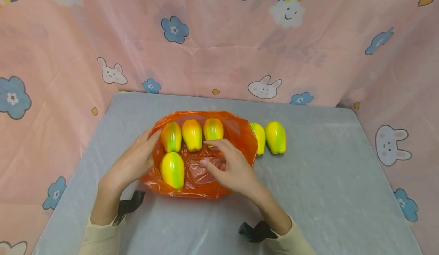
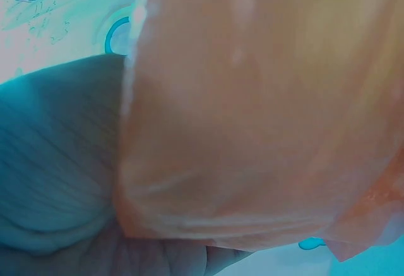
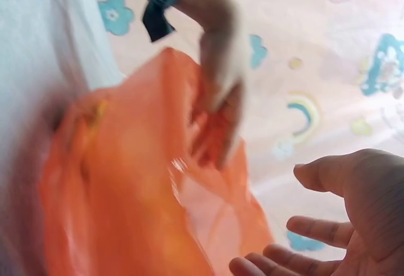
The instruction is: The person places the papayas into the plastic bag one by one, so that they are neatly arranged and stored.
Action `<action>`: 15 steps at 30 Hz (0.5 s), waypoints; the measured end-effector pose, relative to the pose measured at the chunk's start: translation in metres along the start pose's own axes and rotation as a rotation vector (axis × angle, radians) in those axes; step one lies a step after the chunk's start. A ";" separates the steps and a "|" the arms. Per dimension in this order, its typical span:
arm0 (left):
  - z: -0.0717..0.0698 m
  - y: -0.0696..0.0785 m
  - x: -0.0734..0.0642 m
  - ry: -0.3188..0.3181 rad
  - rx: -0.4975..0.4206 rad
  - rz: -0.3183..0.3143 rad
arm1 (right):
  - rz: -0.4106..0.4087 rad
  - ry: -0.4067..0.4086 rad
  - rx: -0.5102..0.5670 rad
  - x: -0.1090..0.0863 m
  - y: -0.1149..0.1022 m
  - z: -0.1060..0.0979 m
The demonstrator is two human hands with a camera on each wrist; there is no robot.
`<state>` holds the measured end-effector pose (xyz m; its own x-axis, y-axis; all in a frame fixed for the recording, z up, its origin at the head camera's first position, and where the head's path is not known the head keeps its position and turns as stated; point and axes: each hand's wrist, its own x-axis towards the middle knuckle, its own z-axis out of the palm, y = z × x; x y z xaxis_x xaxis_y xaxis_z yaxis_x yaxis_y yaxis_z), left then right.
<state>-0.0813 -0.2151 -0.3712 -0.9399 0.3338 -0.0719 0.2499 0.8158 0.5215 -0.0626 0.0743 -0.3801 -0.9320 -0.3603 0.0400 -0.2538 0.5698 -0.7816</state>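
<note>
An orange-red plastic bag [image 1: 202, 192] lies wide-mouthed on the table, with several yellow-green papayas [image 1: 172, 170] inside, three of them along its far side. My left hand [image 1: 135, 161] holds the bag's left rim, and the film hides part of its fingers in the left wrist view. Over the right part of the mouth is my right hand [image 1: 234, 167], its fingers apart and holding nothing. In the right wrist view the right hand [image 3: 353, 225] shows spread fingers beside the bag [image 3: 126, 187]. Two more papayas [image 1: 275, 137] lie just right of the bag, one partly hidden by it.
The grey table [image 1: 326, 178] extends around the bag. A pink curtain [image 1: 212, 56] printed with rabbits, flowers and rainbows hangs behind the table and along both sides. Dark straps [image 1: 257, 232] are on both wrists.
</note>
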 end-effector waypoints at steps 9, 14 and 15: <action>0.001 0.000 0.000 -0.009 0.015 -0.002 | -0.039 0.099 0.069 -0.009 0.016 -0.028; 0.002 0.000 -0.001 -0.007 0.015 -0.006 | -0.073 0.138 0.074 -0.011 0.020 -0.041; 0.002 0.000 0.000 -0.005 0.014 -0.005 | -0.081 0.146 0.078 -0.011 0.021 -0.043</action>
<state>-0.0804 -0.2141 -0.3725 -0.9399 0.3322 -0.0791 0.2484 0.8240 0.5093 -0.0685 0.1225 -0.3703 -0.9385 -0.2882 0.1902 -0.3139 0.4827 -0.8176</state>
